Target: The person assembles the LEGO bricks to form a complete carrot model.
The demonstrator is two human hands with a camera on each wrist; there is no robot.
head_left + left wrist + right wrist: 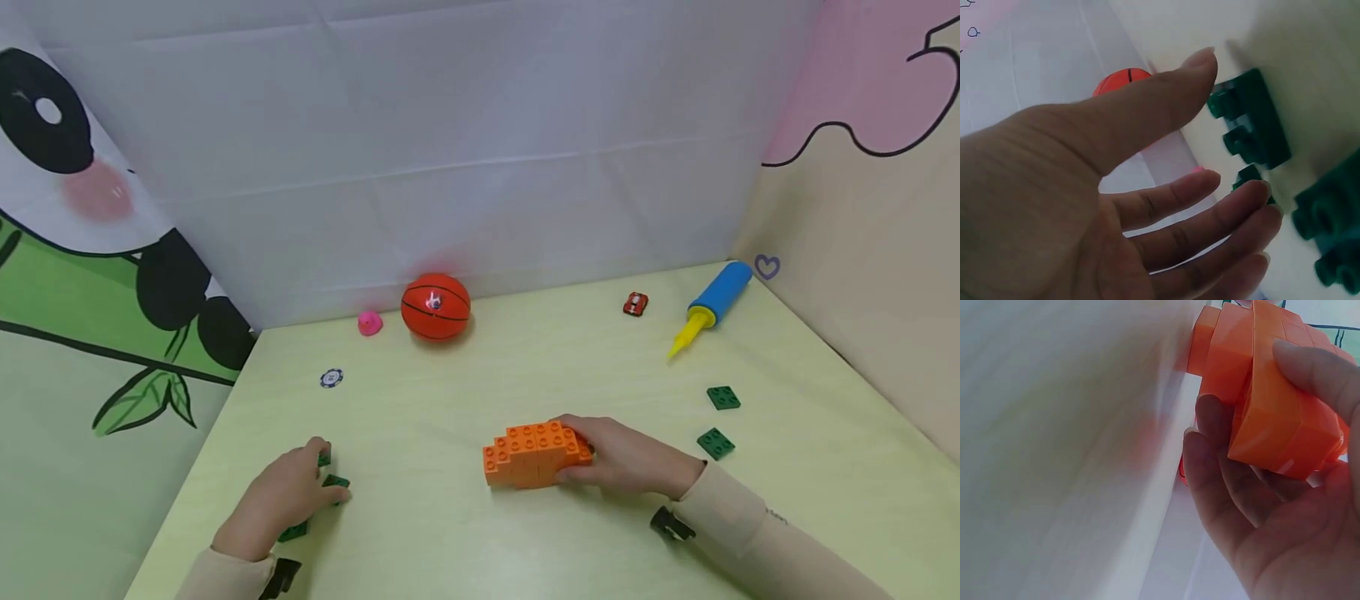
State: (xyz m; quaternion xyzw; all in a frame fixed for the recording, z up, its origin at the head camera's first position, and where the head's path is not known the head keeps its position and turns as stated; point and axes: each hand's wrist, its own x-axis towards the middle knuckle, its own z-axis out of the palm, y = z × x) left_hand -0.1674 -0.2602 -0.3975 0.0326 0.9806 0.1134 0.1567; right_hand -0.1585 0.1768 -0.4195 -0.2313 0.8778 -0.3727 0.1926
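My right hand [618, 457] grips one end of a stepped block built from orange toy bricks [525, 457]. In the right wrist view the thumb presses one side of the orange block [1285, 419], and the fingers curl under the other. On the left, my left hand [281, 496] hovers low over several small green toy bricks [337, 481], thumb and fingers spread. The left wrist view shows a green brick [1266, 119] just past the thumb tip and another green brick [1335, 212] beyond the fingers. My left hand partly hides these bricks in the head view.
Two flat green bricks [716, 443] lie right of my right forearm. Along the back stand a pink toy [370, 323], a small basketball [436, 307], a red toy car [635, 304] and a blue and yellow pump [717, 298]. A poker chip [332, 378] lies at left.
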